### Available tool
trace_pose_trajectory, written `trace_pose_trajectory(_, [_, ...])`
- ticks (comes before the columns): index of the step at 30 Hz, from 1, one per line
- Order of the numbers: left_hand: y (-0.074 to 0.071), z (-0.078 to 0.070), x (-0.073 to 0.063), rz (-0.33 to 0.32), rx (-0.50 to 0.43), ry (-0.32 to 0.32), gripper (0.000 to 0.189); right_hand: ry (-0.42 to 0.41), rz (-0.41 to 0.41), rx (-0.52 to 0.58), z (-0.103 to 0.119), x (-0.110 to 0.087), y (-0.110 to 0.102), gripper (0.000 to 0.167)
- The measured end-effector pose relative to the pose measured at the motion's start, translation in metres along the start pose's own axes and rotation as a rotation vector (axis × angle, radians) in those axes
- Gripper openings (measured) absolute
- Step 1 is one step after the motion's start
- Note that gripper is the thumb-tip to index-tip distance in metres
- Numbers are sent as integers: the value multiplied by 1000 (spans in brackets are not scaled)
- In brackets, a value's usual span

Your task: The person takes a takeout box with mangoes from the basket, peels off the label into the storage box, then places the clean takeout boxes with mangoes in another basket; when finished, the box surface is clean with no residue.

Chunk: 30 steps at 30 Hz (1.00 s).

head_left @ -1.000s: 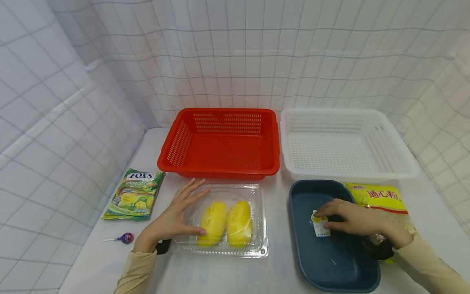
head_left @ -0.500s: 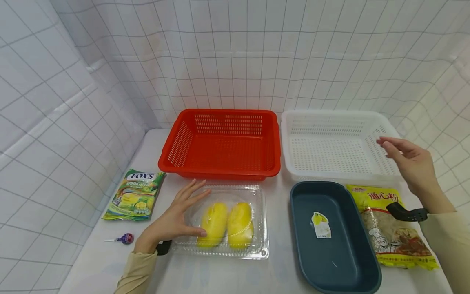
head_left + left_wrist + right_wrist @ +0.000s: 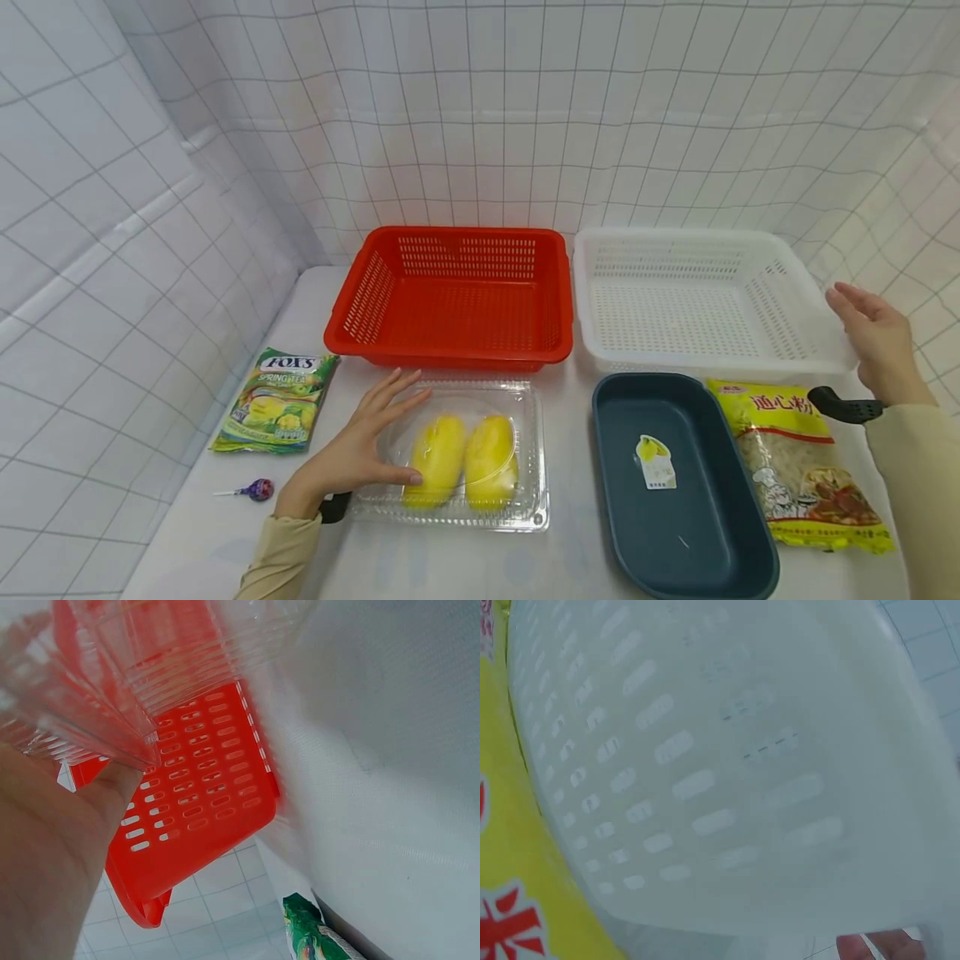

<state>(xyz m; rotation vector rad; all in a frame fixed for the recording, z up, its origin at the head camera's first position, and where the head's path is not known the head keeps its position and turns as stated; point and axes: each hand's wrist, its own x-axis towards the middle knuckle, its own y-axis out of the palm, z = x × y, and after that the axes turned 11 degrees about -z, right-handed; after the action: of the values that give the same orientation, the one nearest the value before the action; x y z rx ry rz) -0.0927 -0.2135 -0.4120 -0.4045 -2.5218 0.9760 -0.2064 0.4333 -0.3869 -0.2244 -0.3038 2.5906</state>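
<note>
My left hand (image 3: 358,443) rests with spread fingers over the left side of a clear plastic box (image 3: 528,454), thumb toward the front. Two yellow oblong pieces (image 3: 491,462) lie inside the box; their kind is unclear. In the left wrist view, the hand shows beside the clear plastic wall. My right hand (image 3: 881,342) is beside the right end of a white basket (image 3: 697,333), its fingers loosely bent and nothing visible in them. A few fingertips (image 3: 885,945) show at the bottom of the right wrist view, near the basket's edge. Whether they touch it, I cannot tell.
A red basket (image 3: 450,354) stands behind the box. A dark blue tray (image 3: 693,525) with a lemon-picture sticker (image 3: 656,462) sits right of the box, and a macaroni bag (image 3: 806,467) lies beyond it. Far left are a Fox's candy bag (image 3: 277,402) and a lollipop (image 3: 258,490).
My right hand has left the sticker in the blue tray and moved up and right to the white basket's right end. The sticker stays in place, and my left hand has not moved.
</note>
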Motion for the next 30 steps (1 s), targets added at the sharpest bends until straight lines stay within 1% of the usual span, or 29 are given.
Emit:
trace_pose_trajectory(3, [1,1,1,2,5,7,98,87,94,145,-11,4,-4,75])
trace_pose_trajectory(5, [1,2,2,3,9,12,98,119,158,218,-17,6,-5,72])
trace_pose_trajectory(8, [2,3,2,5,11,17,98,139,268,351,-25,8,-6,66])
trace_pose_trajectory(13, [1,3,1,3,3,3,98,140,485,662,-36,9,-7,51])
trace_pose_trajectory(16, [1,3,0,3,-2,-13,98,153,589,803,-40,10,-6,48])
trace_pose_trajectory(18, [1,2,0,6,3,-25,98,155,616,839,-42,10,-6,48])
trace_pose_trajectory(19, [1,2,0,8,8,-31,98,150,616,834,-42,10,-6,48])
trace_pose_trajectory(22, [0,1,0,17,27,-35,98,125,580,766,-42,10,-6,47])
trace_pose_trajectory(25, [-3,1,-1,1,23,-9,99,106,553,708,-42,10,-5,48])
trace_pose_trajectory(27, [-6,1,0,-51,-1,-11,94,96,545,692,-42,10,-5,49])
trace_pose_trajectory(28, [-7,1,0,-96,-7,-23,90,93,545,692,-42,10,-5,49])
trace_pose_trajectory(30, [-10,2,1,-194,-38,-92,77,83,539,683,-41,10,-5,48])
